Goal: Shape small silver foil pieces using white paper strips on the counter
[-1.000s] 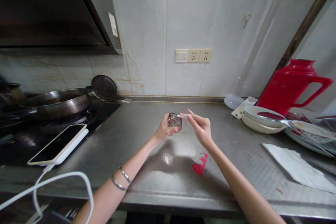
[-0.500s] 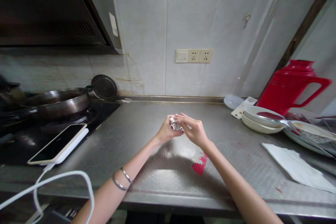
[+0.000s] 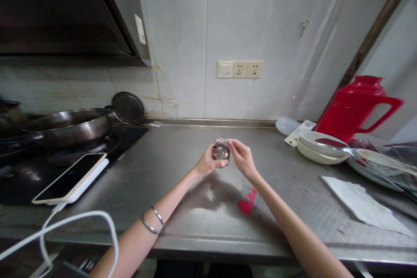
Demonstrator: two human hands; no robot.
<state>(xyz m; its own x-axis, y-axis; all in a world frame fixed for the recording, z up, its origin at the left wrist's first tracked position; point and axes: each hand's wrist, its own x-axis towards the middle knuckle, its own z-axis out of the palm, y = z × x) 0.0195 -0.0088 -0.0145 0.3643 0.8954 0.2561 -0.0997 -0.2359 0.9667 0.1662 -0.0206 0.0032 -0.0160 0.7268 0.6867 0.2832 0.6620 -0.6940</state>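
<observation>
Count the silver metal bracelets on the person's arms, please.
2: one silver metal bracelet around the left forearm, nearer the left hand; the second bracelet just behind it, nearer the elbow.

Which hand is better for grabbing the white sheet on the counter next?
Probably the right hand: it is nearer the white sheet, though it pinches a small white piece. The left hand is farther off and grips a small glassy object.

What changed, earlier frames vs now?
Right hand went left over the clear glass, then back right, pinching the white scrap. No visible pickup or release. Unchanged: left hand holding the glass; phone, pan, red flask.
</observation>
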